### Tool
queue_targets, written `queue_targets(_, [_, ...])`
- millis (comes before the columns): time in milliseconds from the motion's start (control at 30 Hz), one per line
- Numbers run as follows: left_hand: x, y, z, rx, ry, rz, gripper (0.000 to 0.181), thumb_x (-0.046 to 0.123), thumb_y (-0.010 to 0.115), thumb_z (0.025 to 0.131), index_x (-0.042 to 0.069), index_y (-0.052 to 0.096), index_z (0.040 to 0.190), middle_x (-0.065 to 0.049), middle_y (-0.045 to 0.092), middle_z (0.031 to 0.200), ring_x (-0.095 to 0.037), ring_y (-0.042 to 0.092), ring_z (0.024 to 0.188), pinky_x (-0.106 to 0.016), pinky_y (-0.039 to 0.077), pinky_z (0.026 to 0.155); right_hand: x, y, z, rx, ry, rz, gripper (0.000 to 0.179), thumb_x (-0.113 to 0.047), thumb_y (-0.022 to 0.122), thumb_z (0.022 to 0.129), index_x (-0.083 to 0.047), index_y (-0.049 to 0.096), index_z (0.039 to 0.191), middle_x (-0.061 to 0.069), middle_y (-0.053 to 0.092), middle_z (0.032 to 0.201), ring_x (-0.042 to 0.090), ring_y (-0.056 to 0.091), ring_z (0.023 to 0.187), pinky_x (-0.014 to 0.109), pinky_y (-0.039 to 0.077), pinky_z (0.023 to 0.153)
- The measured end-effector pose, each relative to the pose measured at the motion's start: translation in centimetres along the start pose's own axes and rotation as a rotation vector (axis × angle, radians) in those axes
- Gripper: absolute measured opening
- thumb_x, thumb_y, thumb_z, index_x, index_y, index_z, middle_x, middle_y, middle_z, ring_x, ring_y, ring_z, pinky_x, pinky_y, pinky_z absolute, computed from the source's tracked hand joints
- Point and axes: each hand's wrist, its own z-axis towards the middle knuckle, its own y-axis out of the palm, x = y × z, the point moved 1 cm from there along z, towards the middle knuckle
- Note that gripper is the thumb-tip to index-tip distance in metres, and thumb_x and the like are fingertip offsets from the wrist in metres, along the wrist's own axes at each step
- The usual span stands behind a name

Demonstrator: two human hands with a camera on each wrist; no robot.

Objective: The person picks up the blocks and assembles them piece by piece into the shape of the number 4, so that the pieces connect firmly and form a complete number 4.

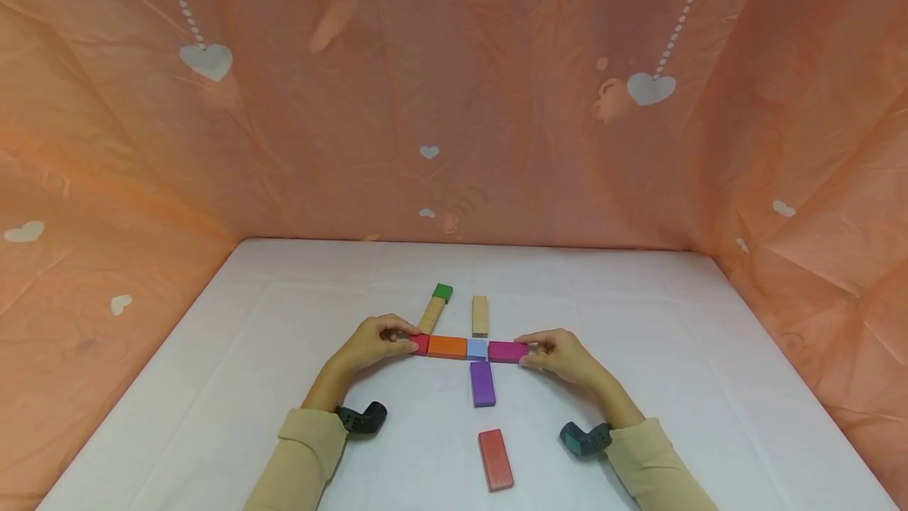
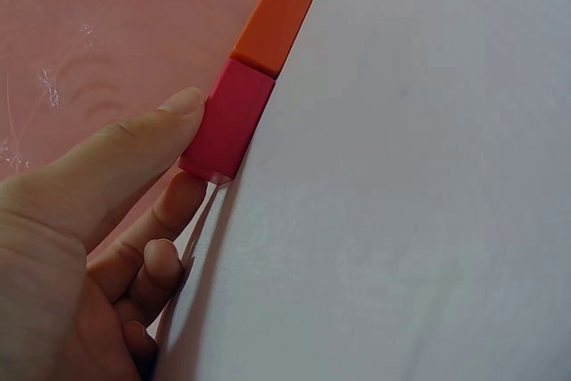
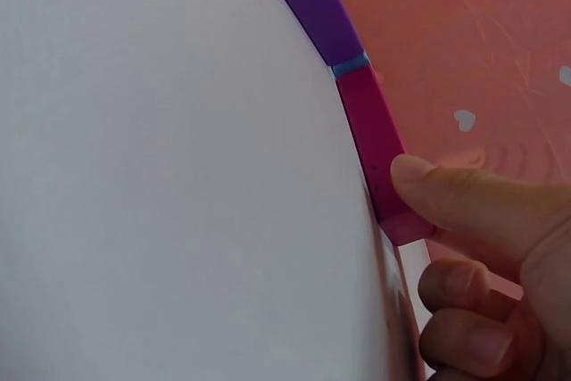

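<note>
A row of coloured blocks runs across the white table, end against end. At its left end my left hand [image 1: 378,341] pinches a short red block [image 2: 228,118] between thumb and fingers. Beside that block lies an orange block [image 1: 448,348], then a small light blue block [image 1: 477,349]. The magenta block [image 1: 505,352] forms the row's right end, and my right hand [image 1: 565,356] pinches its outer end, with the thumb on its near side in the right wrist view. Just in front of the light blue block, a purple block [image 1: 482,385] points toward me.
Behind the row, a plain wooden block [image 1: 431,314] lies slanted with a green block [image 1: 443,292] at its far end. Another wooden block [image 1: 480,316] lies behind the light blue one. A pinkish-red block [image 1: 496,460] lies nearest me. Orange cloth [image 1: 454,101] hangs around the table [image 1: 610,290].
</note>
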Motion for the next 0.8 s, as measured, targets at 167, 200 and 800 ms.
queue_targets(167, [-0.03, -0.01, 0.0, 0.0, 0.006, -0.002, 0.026, 0.018, 0.076, 0.082, 0.005, 0.074, 0.104, -0.011, 0.061, 0.093, -0.012, 0.045, 0.079, -0.02, 0.037, 0.068, -0.01, 0.13, 0.04, 0.004, 0.0, -0.008, 0.034, -0.019, 0.072, 0.085, -0.003, 0.069, 0.116, -0.003, 0.04, 0.065, 0.005, 0.037, 0.062, 0.019, 0.03, 0.056])
queue_targets(200, [-0.02, 0.0, 0.0, 0.001, 0.011, -0.001, 0.026, 0.018, 0.076, 0.082, 0.005, 0.074, 0.104, -0.012, 0.061, 0.093, -0.012, 0.044, 0.079, -0.02, 0.037, 0.068, -0.01, 0.14, 0.05, 0.004, 0.002, -0.012, 0.034, -0.019, 0.071, 0.086, -0.003, 0.069, 0.116, -0.004, 0.04, 0.065, 0.005, 0.037, 0.062, 0.019, 0.03, 0.056])
queue_targets(800, [0.07, -0.04, -0.11, 0.003, 0.019, 0.018, 0.026, 0.019, 0.076, 0.082, 0.007, 0.074, 0.105, -0.011, 0.062, 0.093, -0.012, 0.044, 0.079, -0.02, 0.036, 0.068, -0.07, 0.29, 0.04, 0.01, 0.004, -0.022, 0.035, -0.02, 0.071, 0.085, -0.003, 0.068, 0.117, -0.004, 0.04, 0.065, 0.006, 0.037, 0.062, 0.019, 0.03, 0.057])
